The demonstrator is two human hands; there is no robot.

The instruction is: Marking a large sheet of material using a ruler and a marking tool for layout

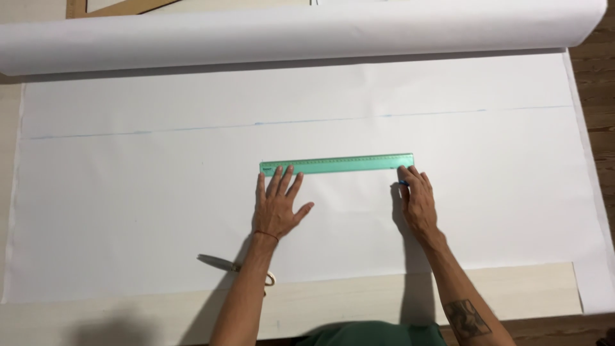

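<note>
A long translucent green ruler (336, 163) lies flat on a wide sheet of white fabric (128, 186). My left hand (277, 204) rests palm down with fingers spread, its fingertips on the ruler's left end. At the ruler's right end sits my right hand (418, 200), fingers curled around a small blue marking tool (403, 183) that is mostly hidden. A faint blue line (256, 123) runs across the fabric above the ruler.
The fabric unrolls from a thick white roll (301, 35) along the far edge. Scissors (221, 263) lie on the fabric by my left forearm. A pale wooden board (359, 295) shows below the fabric's near edge, and dark wood flooring (592, 83) lies at the right.
</note>
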